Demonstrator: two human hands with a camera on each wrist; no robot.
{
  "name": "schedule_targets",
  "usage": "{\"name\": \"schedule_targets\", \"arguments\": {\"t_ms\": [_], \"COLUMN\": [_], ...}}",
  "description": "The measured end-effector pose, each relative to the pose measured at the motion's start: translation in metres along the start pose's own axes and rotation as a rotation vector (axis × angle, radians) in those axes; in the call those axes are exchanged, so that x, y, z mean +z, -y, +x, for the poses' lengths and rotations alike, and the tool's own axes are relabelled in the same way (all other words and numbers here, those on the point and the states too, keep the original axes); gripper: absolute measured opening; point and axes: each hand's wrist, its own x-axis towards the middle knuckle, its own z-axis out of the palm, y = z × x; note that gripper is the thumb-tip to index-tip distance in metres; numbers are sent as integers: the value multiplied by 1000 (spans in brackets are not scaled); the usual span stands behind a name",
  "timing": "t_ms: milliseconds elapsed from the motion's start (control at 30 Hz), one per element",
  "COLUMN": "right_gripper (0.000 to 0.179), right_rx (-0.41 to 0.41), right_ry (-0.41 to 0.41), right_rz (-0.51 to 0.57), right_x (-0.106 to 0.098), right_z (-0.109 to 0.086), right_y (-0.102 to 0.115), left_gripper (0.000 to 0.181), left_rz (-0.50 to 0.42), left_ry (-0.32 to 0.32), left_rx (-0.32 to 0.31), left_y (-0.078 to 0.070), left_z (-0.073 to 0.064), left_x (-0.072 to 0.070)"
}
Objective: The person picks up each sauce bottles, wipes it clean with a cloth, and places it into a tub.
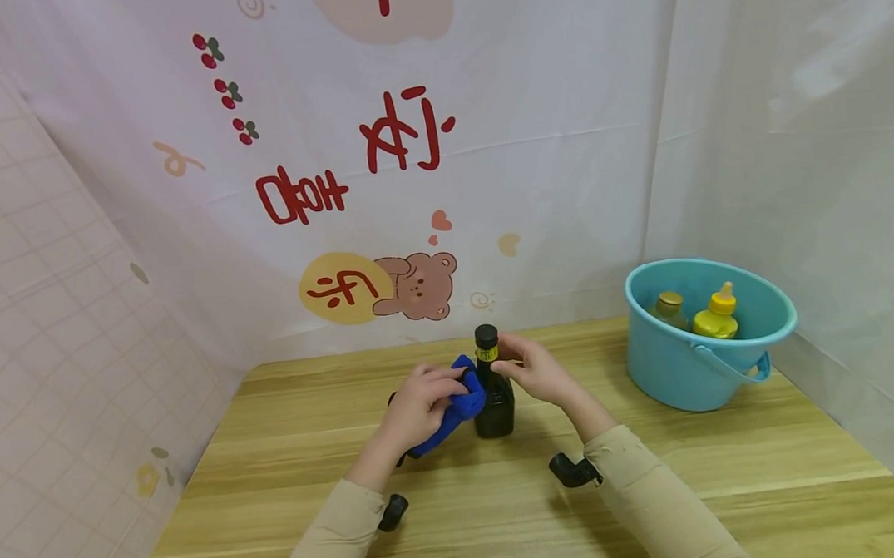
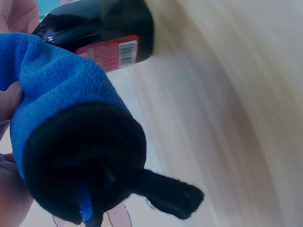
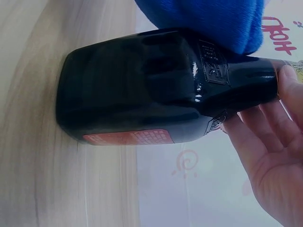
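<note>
A dark sauce bottle (image 1: 495,412) with a black cap and a yellow neck band stands upright on the table. My right hand (image 1: 535,370) holds it by the neck, thumb on the near side and fingers behind, as the right wrist view shows. On its lower body is a red label (image 3: 130,137); a barcode shows in the left wrist view. Bunched in my left hand (image 1: 417,407) is a blue cloth (image 1: 463,405) with black edging and dangling black straps (image 2: 165,191). The cloth lies against the bottle's left side at the shoulder, partly covered by my fingers.
To the right on the wooden table (image 1: 290,452) stands a light blue bucket (image 1: 668,369). Inside are a yellow squeeze bottle (image 1: 716,321) and a gold-capped bottle (image 1: 669,311). Black wrist camera mounts (image 1: 573,471) stick out near both sleeves. A printed white curtain (image 1: 548,183) hangs behind the table.
</note>
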Motion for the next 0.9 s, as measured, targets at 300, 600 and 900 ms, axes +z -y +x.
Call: {"name": "schedule_targets", "arguments": {"t_ms": [300, 600, 900], "right_gripper": [36, 39, 40], "right_rx": [6, 10, 26], "right_ry": [-5, -6, -5], "right_rz": [14, 13, 18], "right_x": [1, 1, 2], "right_z": [-1, -1, 0], "right_y": [0, 0, 1], "left_gripper": [25, 27, 27], "left_rz": [2, -19, -14], "left_ry": [46, 52, 75], "left_rx": [-8, 0, -9], "left_y": [4, 12, 13], "left_z": [-10, -19, -24], "left_x": [1, 5, 10]}}
